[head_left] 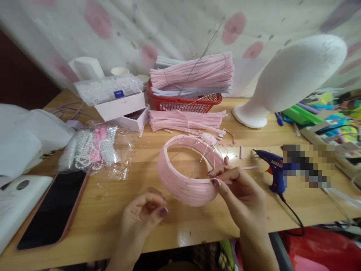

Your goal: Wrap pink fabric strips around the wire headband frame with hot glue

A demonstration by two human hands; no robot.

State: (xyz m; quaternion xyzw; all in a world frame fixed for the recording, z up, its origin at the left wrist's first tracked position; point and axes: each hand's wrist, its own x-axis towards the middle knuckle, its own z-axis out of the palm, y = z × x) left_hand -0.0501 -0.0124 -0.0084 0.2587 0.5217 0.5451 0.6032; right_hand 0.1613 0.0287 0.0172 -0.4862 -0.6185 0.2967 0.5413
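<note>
A wide pink ring (187,192), ribbed like rows of pipe cleaners, stands near the middle of the wooden table. My right hand (242,192) pinches its near right rim between thumb and fingers. A pale pink oval piece (209,139) with thin wires sits at the ring's far side, and fine wires cross its opening. My left hand (145,214) is held just left of the ring, apart from it, with its fingers curled and thumb close to the index finger. Whatever may be between those fingertips is too small to make out.
Pink pipe cleaners (186,121) lie in front of a red basket (186,103) piled with more. A blue glue gun (270,165) lies right. A white foam head (296,79) stands behind it. Bagged pearl beads (96,146) and a phone (55,209) are left.
</note>
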